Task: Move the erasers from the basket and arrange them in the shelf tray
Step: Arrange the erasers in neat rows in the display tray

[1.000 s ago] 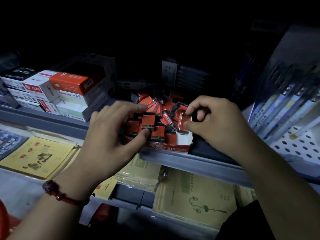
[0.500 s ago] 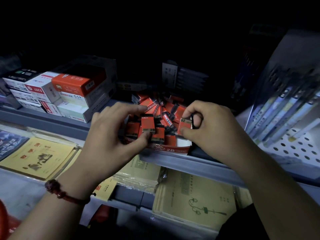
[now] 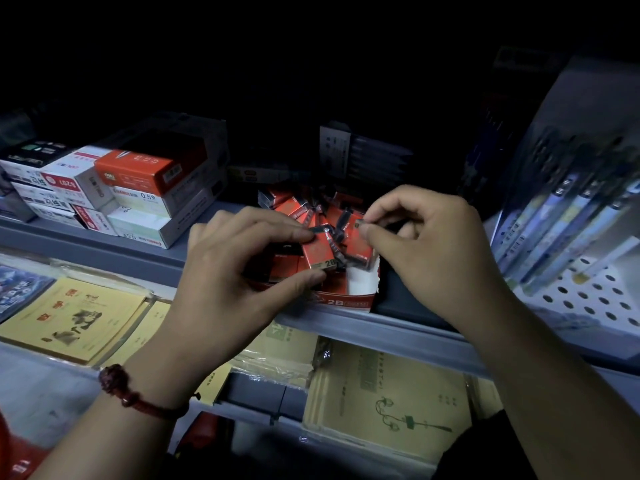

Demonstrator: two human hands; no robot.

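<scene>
Red erasers [image 3: 298,206] jumbled in shelf tray [image 3: 349,302]: arranging step. Your left hand [image 3: 225,289] pinches 2B eraser [image 3: 320,252]; your right hand [image 3: 433,251] pinches second eraser [image 3: 358,242]. Next, likely: seat both in row.

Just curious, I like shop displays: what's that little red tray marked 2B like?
The tray looks like red cardboard, white inside, with 2B printed on its low front wall. It sits at the front edge of the grey shelf, full of red-wrapped erasers, jumbled at the back; its near right corner is bare. The left hand and right hand reach over it, each pinching an eraser.
</scene>
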